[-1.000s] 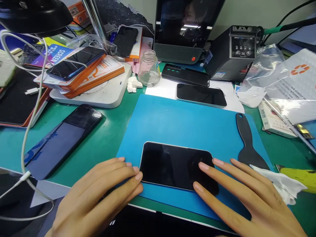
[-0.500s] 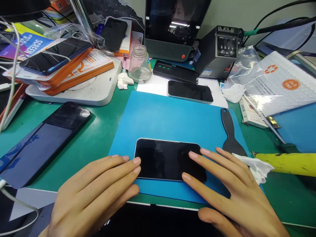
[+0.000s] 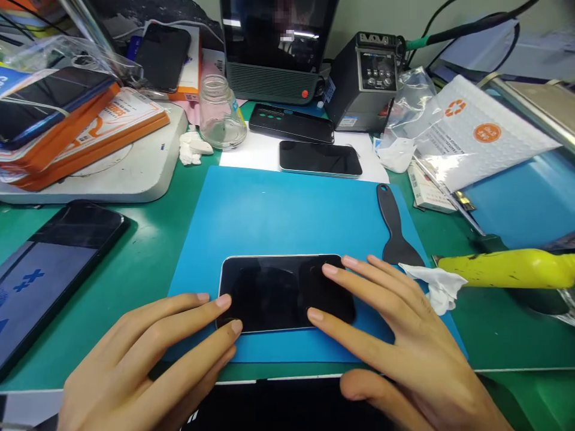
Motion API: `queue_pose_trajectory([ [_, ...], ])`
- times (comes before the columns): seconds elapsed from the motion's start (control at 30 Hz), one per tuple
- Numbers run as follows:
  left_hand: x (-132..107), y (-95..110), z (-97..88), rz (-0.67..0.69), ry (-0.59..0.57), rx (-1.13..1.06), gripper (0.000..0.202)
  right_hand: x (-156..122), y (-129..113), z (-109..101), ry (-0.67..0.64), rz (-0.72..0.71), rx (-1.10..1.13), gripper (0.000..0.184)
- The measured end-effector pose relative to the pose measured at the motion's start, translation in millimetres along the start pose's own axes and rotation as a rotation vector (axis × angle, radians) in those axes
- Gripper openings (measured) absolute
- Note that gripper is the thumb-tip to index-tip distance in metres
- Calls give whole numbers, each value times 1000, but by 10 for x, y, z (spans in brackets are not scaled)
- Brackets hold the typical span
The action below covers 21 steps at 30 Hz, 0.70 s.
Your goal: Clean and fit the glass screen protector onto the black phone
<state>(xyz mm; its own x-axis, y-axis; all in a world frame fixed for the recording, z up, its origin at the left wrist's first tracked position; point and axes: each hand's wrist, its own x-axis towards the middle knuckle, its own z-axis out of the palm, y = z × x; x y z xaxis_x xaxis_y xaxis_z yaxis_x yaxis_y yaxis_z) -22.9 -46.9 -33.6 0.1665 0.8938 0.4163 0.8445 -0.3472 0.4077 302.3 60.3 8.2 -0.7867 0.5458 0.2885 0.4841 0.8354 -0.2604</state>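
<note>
A black phone lies screen up on a blue mat near the mat's front edge. My left hand rests flat, fingers stretched out, with its fingertips at the phone's left end. My right hand lies flat as well, fingers spread, its fingertips on the phone's right end. Neither hand holds anything.
A black plastic scraper, a crumpled white wipe and a yellow tool lie at the right. Two more phones lie behind the mat, another phone at the left. Stacked orange boxes, a glass jar and a soldering station stand at the back.
The view has swung to the right, so everything sits further left in frame. Both hands stay flat at the phone's two ends.
</note>
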Motion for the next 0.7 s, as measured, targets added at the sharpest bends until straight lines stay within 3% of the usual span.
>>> queue_pose_trajectory([
  [0.2,-67,-62,33,10,-32,80,54,-101,-57,66,253,242,120,28],
  [0.4,10,10,-26,3,-91,139,53,-78,-108,104,278,313,168,26],
  [0.7,88,111,33,-5,-208,178,61,-107,-91,115,333,337,199,25],
])
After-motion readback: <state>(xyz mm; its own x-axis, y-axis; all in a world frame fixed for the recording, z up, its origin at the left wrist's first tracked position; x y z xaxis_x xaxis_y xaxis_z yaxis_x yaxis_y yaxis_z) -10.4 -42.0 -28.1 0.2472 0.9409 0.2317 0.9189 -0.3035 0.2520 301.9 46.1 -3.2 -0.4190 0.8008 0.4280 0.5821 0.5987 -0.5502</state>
